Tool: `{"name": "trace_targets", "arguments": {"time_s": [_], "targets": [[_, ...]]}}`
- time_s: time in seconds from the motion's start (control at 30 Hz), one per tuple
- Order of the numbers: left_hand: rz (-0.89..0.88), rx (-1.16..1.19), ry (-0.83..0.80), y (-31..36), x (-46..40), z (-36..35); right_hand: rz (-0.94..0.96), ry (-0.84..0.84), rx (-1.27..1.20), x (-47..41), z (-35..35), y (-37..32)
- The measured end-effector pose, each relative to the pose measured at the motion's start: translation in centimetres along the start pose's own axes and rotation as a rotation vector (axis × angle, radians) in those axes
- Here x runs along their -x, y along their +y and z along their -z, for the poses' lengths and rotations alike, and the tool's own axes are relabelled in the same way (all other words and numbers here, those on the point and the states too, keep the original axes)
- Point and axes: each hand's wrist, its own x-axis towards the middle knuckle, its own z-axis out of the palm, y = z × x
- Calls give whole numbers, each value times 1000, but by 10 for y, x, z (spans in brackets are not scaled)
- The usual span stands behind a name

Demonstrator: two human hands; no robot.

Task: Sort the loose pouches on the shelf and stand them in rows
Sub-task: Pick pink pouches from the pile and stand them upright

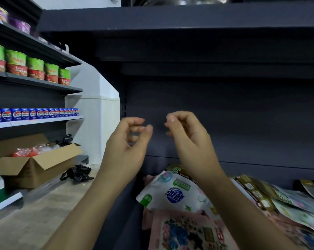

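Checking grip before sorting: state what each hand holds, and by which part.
Nothing. The left hand and right hand hover empty, fingers curled, above the flat white printed pouch.

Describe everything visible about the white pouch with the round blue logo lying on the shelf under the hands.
The white glossy plastic pouch with the round blue logo lies flat and tilted, not standing, at the left end of the dark shelf. Green labels, pastel patches and small green stars mark its face. Its lower edge overlaps a pink printed pouch; its upper right part is hidden behind the right forearm. Neither the left hand nor the right hand touches it; both hover above, empty.
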Motion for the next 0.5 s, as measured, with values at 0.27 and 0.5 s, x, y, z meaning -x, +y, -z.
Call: {"name": "trace_targets", "arguments": {"time_s": [0.27, 0.5], "targets": [[74, -144, -100, -64, -31, -14, -51, -14, 86, -29, -24, 44], [352, -651, -441, -151, -41, -41, -232, -109, 203, -32, -41, 95]]}}
